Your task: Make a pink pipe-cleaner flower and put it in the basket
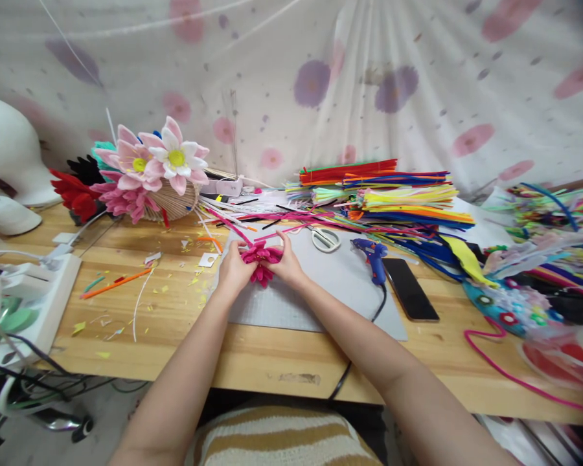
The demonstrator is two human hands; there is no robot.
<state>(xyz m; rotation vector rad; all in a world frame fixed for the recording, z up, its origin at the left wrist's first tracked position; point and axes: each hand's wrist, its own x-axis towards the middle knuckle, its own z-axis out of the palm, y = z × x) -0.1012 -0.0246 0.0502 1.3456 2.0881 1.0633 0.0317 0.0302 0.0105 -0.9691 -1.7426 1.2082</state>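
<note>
Wooden table [184, 336] carries a grey mat [320, 298] before you. Your left hand [233, 268] and right hand [286, 262] pinch the pink pipe-cleaner flower [261, 259] at the mat's 11 o'clock corner, fingers closed on its petals. You seem to be shaping petals; next bend needs gentle grip. Scissors [325, 238] and glue gun [373, 254] lie beyond, toward 1 o'clock.

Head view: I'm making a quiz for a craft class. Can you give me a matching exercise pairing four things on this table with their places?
Things:
1. glue gun
2. phone
3. scissors
4. pink flower

Places:
A. between both hands
B. at the grey mat's far edge
C. right of the glue gun, screen dark
D. on the mat, between scissors and phone

Pairs: 1-D, 2-C, 3-B, 4-A
</note>
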